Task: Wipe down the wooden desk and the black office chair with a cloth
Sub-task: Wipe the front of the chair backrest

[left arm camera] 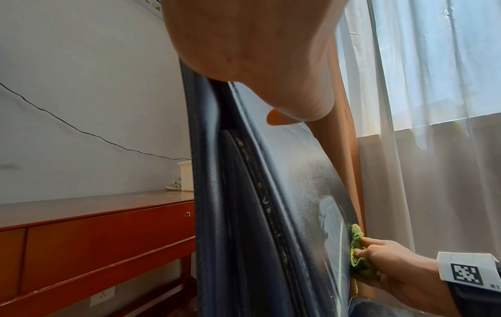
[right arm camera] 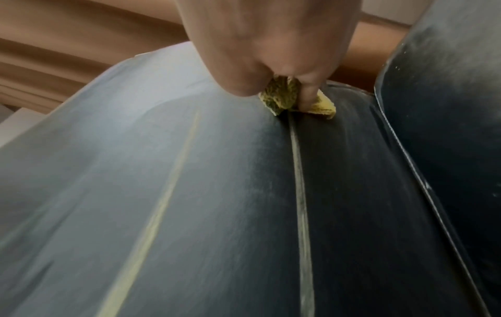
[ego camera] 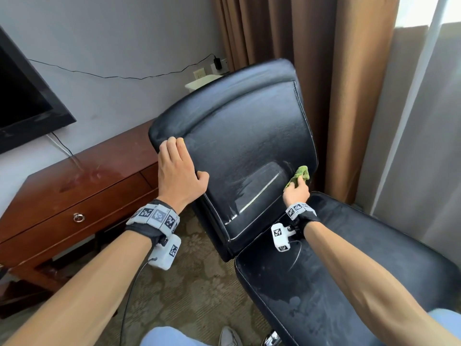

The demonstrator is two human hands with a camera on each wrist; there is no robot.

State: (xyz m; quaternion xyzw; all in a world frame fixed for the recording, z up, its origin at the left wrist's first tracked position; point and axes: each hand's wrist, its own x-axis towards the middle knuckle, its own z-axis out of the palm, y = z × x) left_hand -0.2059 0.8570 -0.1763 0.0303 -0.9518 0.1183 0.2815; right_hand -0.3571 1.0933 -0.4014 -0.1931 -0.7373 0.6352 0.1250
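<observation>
The black office chair (ego camera: pixel 249 136) stands before me, its backrest (left arm camera: pixel 298 193) facing me and its seat (ego camera: pixel 349 270) at lower right. My left hand (ego camera: pixel 178 171) grips the backrest's left edge, fingers over the rim and thumb on the front face. My right hand (ego camera: pixel 296 193) holds a bunched green cloth (ego camera: pixel 300 174) against the lower right of the backrest (right arm camera: pixel 189 193). The cloth (right arm camera: pixel 284 96) is pinched between thumb and fingers in the right wrist view, and the cloth (left arm camera: pixel 356 246) also shows in the left wrist view. The wooden desk (ego camera: pixel 82 186) stands to the left.
A dark TV screen (ego camera: pixel 22 101) hangs on the wall above the desk. A white box (ego camera: pixel 202 82) sits behind the chair, with a black cable (ego camera: pixel 112 76) along the wall. Brown curtains (ego camera: pixel 349 71) and sheer ones (ego camera: pixel 424 121) hang at right. Patterned carpet (ego camera: pixel 194 283) lies below.
</observation>
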